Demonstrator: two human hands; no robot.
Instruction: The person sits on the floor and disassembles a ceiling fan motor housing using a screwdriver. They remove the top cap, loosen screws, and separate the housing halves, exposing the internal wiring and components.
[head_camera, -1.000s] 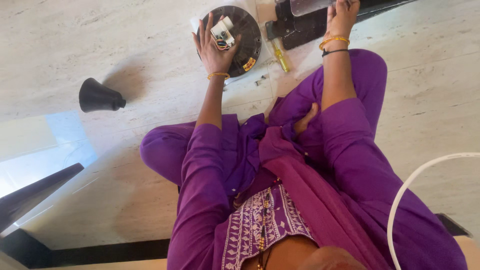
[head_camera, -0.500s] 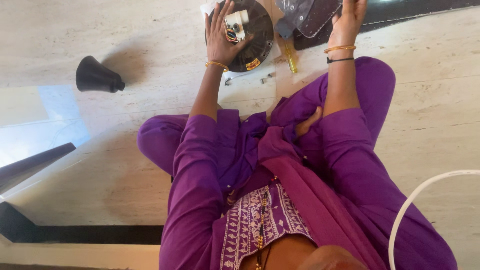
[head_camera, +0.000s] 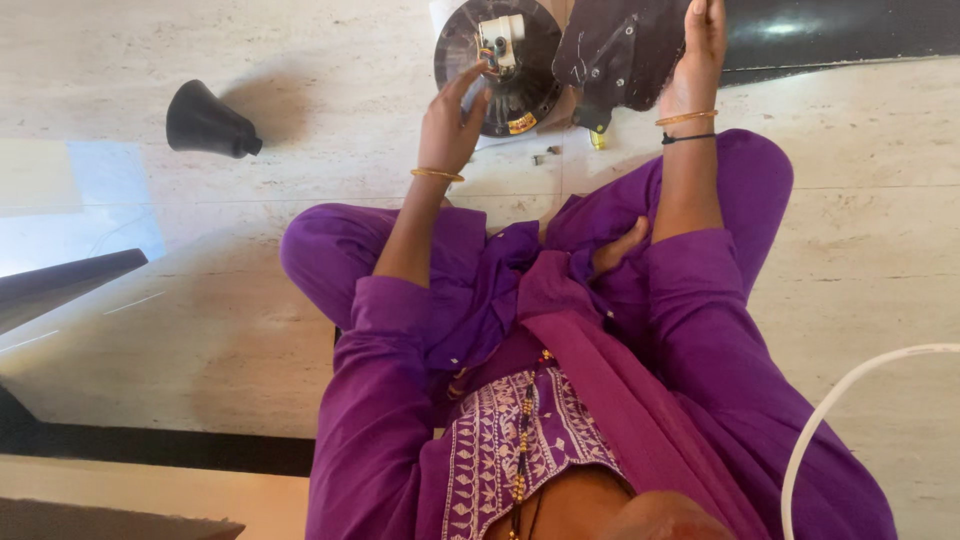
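Observation:
I sit cross-legged on a pale stone floor in purple clothes. A round black motor housing (head_camera: 530, 85) with a white block and coloured wires at its centre lies on the floor in front of me. My left hand (head_camera: 450, 115) grips its left rim, thumb on the face and fingers at the edge. My right hand (head_camera: 700, 50) holds up a black, dusty cover plate (head_camera: 620, 55) with small holes, right beside the housing and touching its right side.
Small screws (head_camera: 545, 155) and a yellow piece (head_camera: 598, 140) lie just below the housing. A black cone (head_camera: 205, 122) lies on the floor at far left. A dark slab (head_camera: 60, 285) sits at the left edge, a white curved tube (head_camera: 830, 420) at lower right.
My left hand slid from flat on the housing's face to its left rim. My right hand has brought the black cover plate lower, into fuller view beside the housing.

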